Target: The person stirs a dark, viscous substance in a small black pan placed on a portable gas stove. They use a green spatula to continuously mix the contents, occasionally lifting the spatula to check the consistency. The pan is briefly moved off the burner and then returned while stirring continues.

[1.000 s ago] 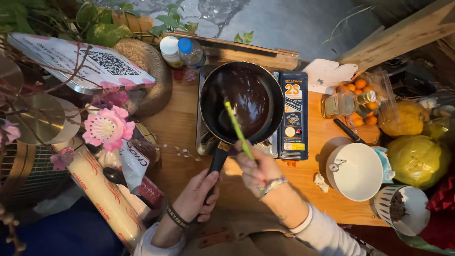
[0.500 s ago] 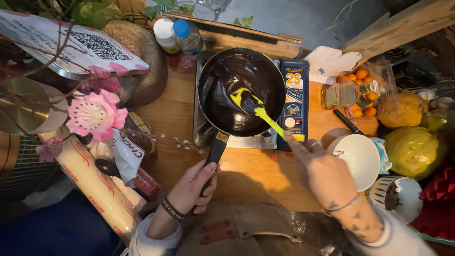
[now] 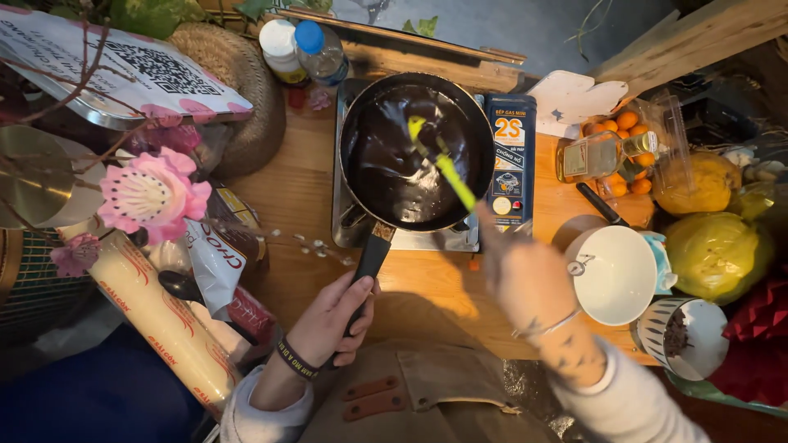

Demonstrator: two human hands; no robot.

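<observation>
Currently the pan point(image 3: 414, 152) sits on the small gas stove point(image 3: 355, 221) at the back of the wooden surface point(image 3: 427, 295), and its dark brown contents look fully melted, smooth and glossy, with no lumps visible; stirring appears to be the step in hand, and nothing has been poured out. The left hand point(image 3: 332, 320) has its fingers closed around the black pan handle point(image 3: 369, 258). The right hand point(image 3: 525, 275), blurred, grips the green spatula point(image 3: 439, 160), whose blade is in the mixture. A white bowl point(image 3: 611, 275) stands just right of it, empty.

Compared with 0.5 s ago, the spatula blade has moved toward the pan's far side and the right hand has shifted closer to the stove. The left hand is unchanged.
</observation>
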